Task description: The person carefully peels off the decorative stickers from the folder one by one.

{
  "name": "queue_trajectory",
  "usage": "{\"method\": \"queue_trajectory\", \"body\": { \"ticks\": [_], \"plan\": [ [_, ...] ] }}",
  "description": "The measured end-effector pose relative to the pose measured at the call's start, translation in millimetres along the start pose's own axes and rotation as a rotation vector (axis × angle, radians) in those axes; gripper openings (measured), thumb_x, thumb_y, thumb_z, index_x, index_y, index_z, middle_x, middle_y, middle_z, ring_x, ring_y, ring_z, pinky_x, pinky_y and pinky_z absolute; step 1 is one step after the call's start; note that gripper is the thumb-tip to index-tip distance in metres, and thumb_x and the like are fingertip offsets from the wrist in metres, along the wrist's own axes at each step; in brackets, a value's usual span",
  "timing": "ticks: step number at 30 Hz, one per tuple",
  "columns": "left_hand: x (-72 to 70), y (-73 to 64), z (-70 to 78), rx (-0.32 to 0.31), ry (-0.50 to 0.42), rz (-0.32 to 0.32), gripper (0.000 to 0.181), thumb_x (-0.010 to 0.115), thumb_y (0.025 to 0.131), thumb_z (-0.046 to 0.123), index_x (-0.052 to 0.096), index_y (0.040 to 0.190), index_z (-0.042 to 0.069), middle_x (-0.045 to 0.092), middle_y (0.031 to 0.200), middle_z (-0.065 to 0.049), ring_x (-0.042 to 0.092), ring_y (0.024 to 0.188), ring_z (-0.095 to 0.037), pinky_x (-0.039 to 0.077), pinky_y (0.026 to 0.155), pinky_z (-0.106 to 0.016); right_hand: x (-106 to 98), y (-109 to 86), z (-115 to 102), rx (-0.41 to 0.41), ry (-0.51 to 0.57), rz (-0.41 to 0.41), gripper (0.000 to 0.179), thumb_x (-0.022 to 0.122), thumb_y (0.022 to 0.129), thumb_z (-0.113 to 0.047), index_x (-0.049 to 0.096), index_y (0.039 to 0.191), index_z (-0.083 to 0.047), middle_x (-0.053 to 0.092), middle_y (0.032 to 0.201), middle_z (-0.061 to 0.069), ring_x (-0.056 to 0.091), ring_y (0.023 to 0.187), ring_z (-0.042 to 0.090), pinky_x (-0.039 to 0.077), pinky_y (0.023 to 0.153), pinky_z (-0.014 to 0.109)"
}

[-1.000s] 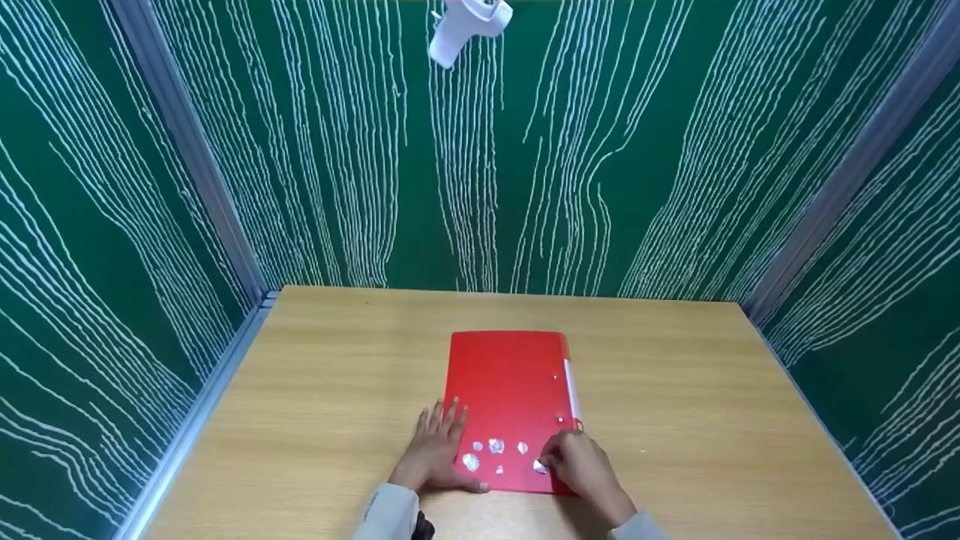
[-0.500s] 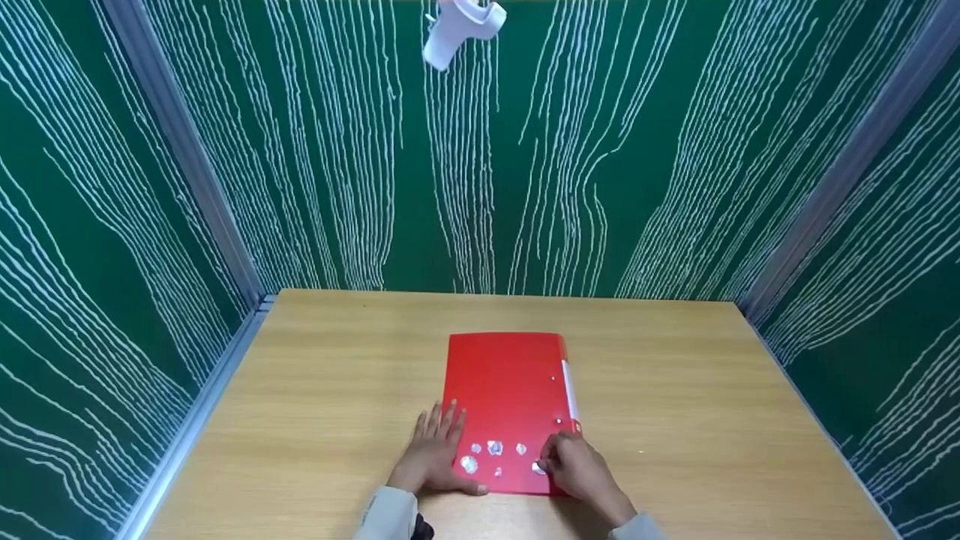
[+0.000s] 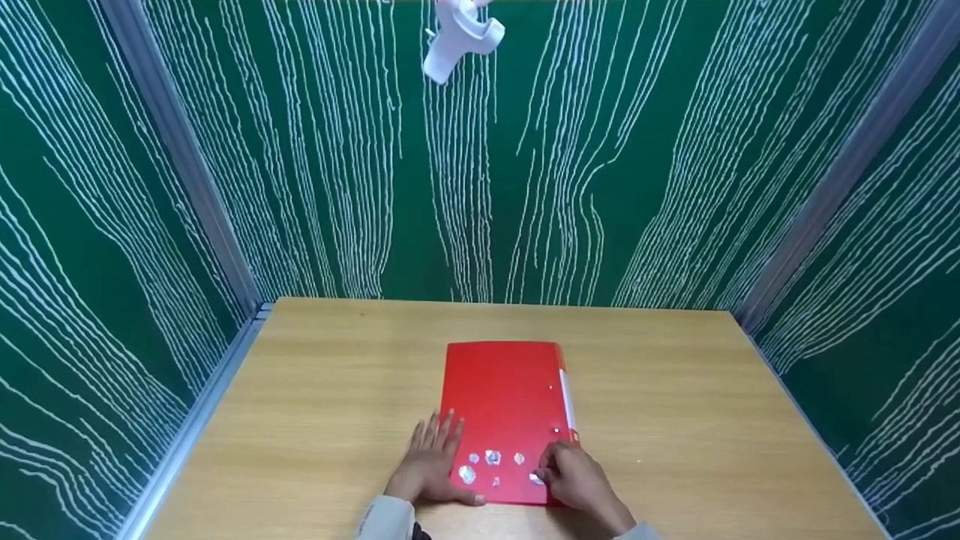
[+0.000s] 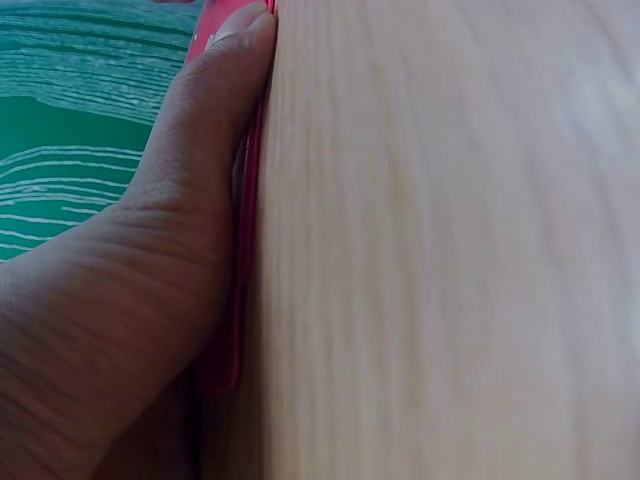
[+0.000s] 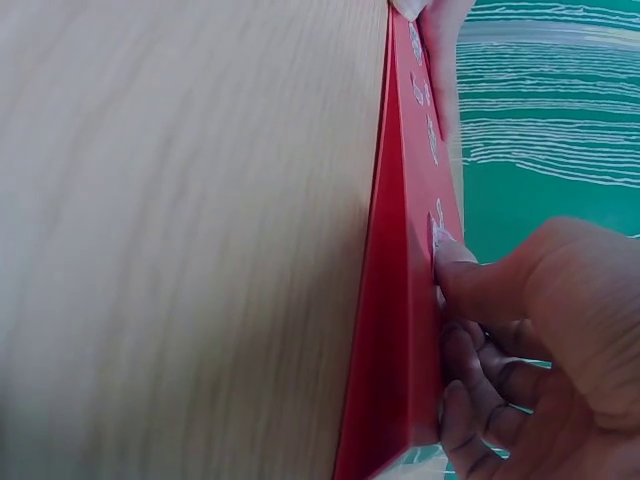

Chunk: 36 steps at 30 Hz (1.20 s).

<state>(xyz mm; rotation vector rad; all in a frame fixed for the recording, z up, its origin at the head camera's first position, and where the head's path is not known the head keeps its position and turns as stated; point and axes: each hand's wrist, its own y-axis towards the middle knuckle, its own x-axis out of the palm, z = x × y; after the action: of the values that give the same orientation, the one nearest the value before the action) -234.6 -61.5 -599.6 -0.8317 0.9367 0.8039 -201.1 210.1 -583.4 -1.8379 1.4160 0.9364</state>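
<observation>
A red ring-binder folder (image 3: pixel 501 390) lies closed on the table, with several shiny silver stickers (image 3: pixel 492 457) across its near end. My left hand (image 3: pixel 429 466) rests flat on the folder's left edge, fingers spread and thumb along the near edge. In the left wrist view the thumb (image 4: pixel 205 110) lies along that edge. My right hand (image 3: pixel 579 474) is at the near right corner with its fingers curled. The right wrist view has its thumb (image 5: pixel 470 280) pressing on the rightmost sticker (image 5: pixel 437 228), which is partly covered.
The wooden table (image 3: pixel 337 390) extends around the folder on all sides. Green walls with white wavy lines (image 3: pixel 450 187) stand behind and at both sides, joined by grey metal posts (image 3: pixel 180 142). A white device (image 3: pixel 461 41) shows at the top of the head view.
The whole head view has shifted slightly, with the folder and table sitting a little lower. Both hands keep nearly the same places on the folder.
</observation>
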Motion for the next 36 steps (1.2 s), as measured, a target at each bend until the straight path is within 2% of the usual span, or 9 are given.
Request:
{"method": "queue_trajectory", "body": {
  "ticks": [2,7,10,14,17,24,31,36],
  "plan": [
    [0.6,0.2,-0.1,0.003,0.001,-0.001,0.133,0.067,0.066,0.083,0.004,0.161,0.016,-0.001,0.17,-0.008,-0.001,0.156,-0.038,0.002,0.125,-0.058,1,-1.3,2,-0.013,0.012,0.012,0.017,0.075,0.088,-0.017,0.059,0.083,-0.015,0.051,0.076,-0.003,0.046,0.068,0.01,0.039,0.061,0.024],
    [1.2,3.0,-0.1,0.013,0.027,-0.014,0.133,0.063,0.066,0.086,0.002,0.161,0.016,-0.002,0.17,-0.008,-0.002,0.156,-0.038,0.001,0.125,-0.058,1,-3.1,7,-0.112,0.034,0.083,0.018,0.075,0.086,-0.013,0.06,0.077,-0.015,0.052,0.072,-0.007,0.043,0.064,0.002,0.037,0.057,0.02],
    [-0.6,4.2,0.9,0.018,0.033,-0.023,0.133,0.063,0.066,0.086,0.003,0.161,0.015,-0.002,0.17,-0.009,-0.002,0.156,-0.039,0.002,0.125,-0.058,0,-2.7,10,-0.139,0.065,0.091,0.018,0.075,0.086,-0.01,0.06,0.077,-0.014,0.054,0.07,-0.008,0.042,0.062,0.0,0.038,0.057,0.02],
    [-4.9,4.7,2.9,0.017,0.043,-0.026,0.132,0.064,0.066,0.085,0.003,0.161,0.016,-0.001,0.17,-0.008,0.0,0.156,-0.038,0.004,0.125,-0.058,-5,-2.1,11,-0.07,0.155,0.063,0.014,0.072,0.089,-0.01,0.06,0.081,-0.012,0.057,0.074,-0.005,0.045,0.065,0.005,0.038,0.058,0.02],
    [-3.9,5.6,4.5,0.014,0.052,-0.029,0.131,0.064,0.066,0.085,0.003,0.161,0.018,0.0,0.17,-0.006,0.001,0.156,-0.037,0.005,0.125,-0.057,-6,-3.3,13,0.006,0.221,0.076,0.011,0.07,0.091,-0.009,0.06,0.085,-0.01,0.058,0.076,-0.002,0.047,0.068,0.008,0.038,0.059,0.019],
    [4.2,7.7,4.8,0.023,0.036,-0.014,0.131,0.065,0.065,0.085,0.004,0.161,0.02,0.001,0.17,-0.005,0.003,0.156,-0.037,0.007,0.125,-0.057,-3,-7.1,22,0.104,0.302,0.253,0.011,0.069,0.091,-0.007,0.06,0.085,-0.011,0.06,0.074,-0.003,0.047,0.065,0.004,0.041,0.06,0.019],
    [3.5,5.9,-0.9,0.026,0.035,0.0,0.131,0.065,0.065,0.085,0.005,0.161,0.018,0.002,0.17,-0.007,0.004,0.156,-0.038,0.007,0.125,-0.058,-14,-6.4,24,0.195,0.333,0.349,0.009,0.069,0.092,-0.01,0.062,0.089,-0.006,0.063,0.075,0.002,0.051,0.065,0.008,0.043,0.057,0.02],
    [1.3,2.0,-4.0,0.025,0.035,0.02,0.132,0.064,0.065,0.085,0.005,0.161,0.016,0.002,0.17,-0.008,0.004,0.156,-0.038,0.007,0.125,-0.058,-25,-3.0,22,0.208,0.303,0.421,0.01,0.07,0.092,-0.014,0.063,0.087,-0.008,0.063,0.071,0.002,0.052,0.064,0.009,0.042,0.058,0.022]
  ]
}}
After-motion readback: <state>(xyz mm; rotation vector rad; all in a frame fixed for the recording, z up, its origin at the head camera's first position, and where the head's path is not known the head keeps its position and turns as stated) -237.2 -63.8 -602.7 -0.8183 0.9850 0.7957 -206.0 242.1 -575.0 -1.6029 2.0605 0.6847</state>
